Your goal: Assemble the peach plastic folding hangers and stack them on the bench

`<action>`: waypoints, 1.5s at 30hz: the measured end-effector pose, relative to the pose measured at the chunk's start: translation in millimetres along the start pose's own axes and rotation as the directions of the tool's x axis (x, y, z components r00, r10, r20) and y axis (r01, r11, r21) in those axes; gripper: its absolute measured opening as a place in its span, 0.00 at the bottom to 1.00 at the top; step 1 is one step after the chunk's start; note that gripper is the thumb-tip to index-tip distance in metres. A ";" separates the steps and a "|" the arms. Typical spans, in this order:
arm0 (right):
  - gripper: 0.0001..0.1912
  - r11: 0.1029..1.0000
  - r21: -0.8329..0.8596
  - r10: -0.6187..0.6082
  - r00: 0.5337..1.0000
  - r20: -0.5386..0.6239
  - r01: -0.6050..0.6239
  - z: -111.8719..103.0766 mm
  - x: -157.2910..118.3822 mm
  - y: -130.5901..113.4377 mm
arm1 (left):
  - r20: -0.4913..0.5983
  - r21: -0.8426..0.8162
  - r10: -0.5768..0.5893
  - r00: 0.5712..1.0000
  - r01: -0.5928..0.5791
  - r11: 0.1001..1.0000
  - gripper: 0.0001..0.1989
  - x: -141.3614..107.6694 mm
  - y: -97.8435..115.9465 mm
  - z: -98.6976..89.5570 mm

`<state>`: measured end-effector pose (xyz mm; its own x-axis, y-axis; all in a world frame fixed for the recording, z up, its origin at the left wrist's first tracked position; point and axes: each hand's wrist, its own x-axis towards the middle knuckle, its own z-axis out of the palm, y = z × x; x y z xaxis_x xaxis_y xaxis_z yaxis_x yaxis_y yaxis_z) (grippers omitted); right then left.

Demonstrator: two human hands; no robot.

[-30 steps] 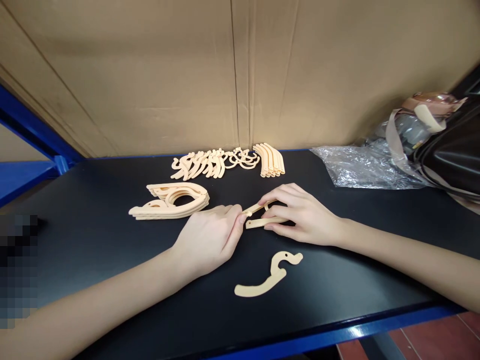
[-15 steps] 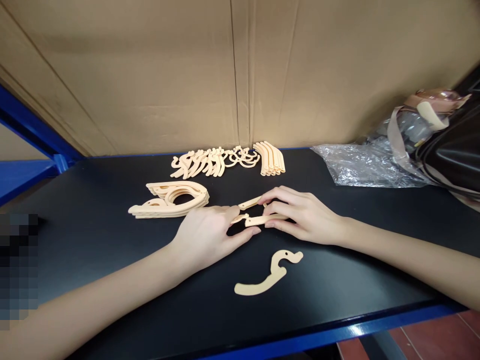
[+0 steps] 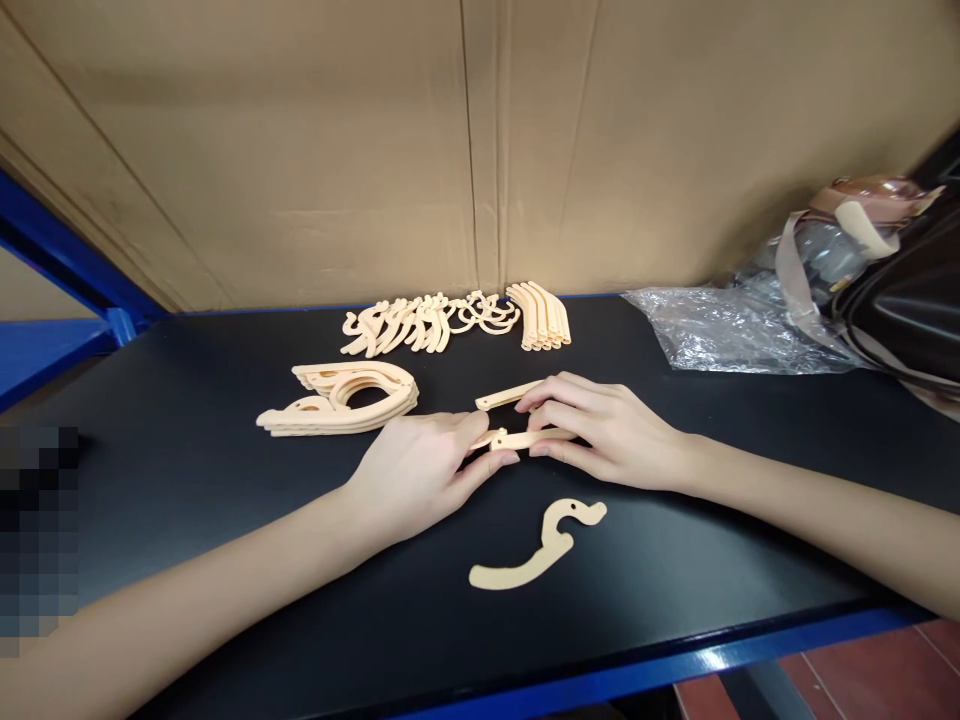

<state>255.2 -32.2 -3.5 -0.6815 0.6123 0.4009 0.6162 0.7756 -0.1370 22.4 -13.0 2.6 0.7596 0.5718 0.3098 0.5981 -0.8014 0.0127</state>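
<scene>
My right hand is closed on a beige folding-hanger arm, thumb below and fingers above. Another hanger arm lies just behind, its right end under my right fingers. My left hand pinches a small beige hanger piece, mostly hidden by the fingers. That piece's tip meets the left end of the right-hand arm; whether they are joined I cannot tell. A loose S-shaped hook piece lies flat in front of both hands. To the left rests a stack of folded hangers.
Along the back of the black tabletop lie a row of hook pieces, curved pieces and a bundle of hanger arms. A clear plastic bag and a dark bag sit at the right. Cardboard stands behind.
The small piece in my left hand and the right-hand arm's end have shifted slightly right. The rear arm shows more fully, with its left end apart from my left fingers.
</scene>
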 end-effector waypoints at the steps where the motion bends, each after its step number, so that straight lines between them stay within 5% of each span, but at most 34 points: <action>1: 0.10 1.000 0.004 0.004 1.000 0.003 -0.004 -0.1 0.0 0.0 | 0.006 0.000 -0.008 1.000 0.008 1.000 0.22 -0.1 -0.1 0.4; 13: 0.11 1.000 -0.013 -0.008 1.000 -0.002 0.008 -1.0 -0.1 0.4 | 0.055 -0.009 -0.087 0.995 0.088 0.996 0.25 1.3 -1.9 -0.7; 20: 0.11 1.000 0.010 0.010 1.000 0.001 -0.010 0.4 -0.3 1.4 | 0.054 0.063 -0.015 0.998 0.011 0.998 0.27 1.5 -2.7 0.0; 33: 0.10 0.995 0.091 0.025 0.999 0.019 -0.027 -0.4 -0.5 0.9 | -0.096 0.303 0.160 0.982 -0.125 0.945 0.25 -0.9 -2.2 -0.5; 45: 0.12 0.997 0.071 0.037 0.997 0.067 -0.041 0.0 1.3 -0.2 | -0.228 0.311 0.215 0.950 -0.139 0.940 0.19 0.3 -3.6 1.0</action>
<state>254.2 -31.6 -2.9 -0.6833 0.6492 0.3342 0.6143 0.7585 -0.2175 20.7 -9.8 1.6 0.7919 0.3306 0.5133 0.5365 -0.7783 -0.3263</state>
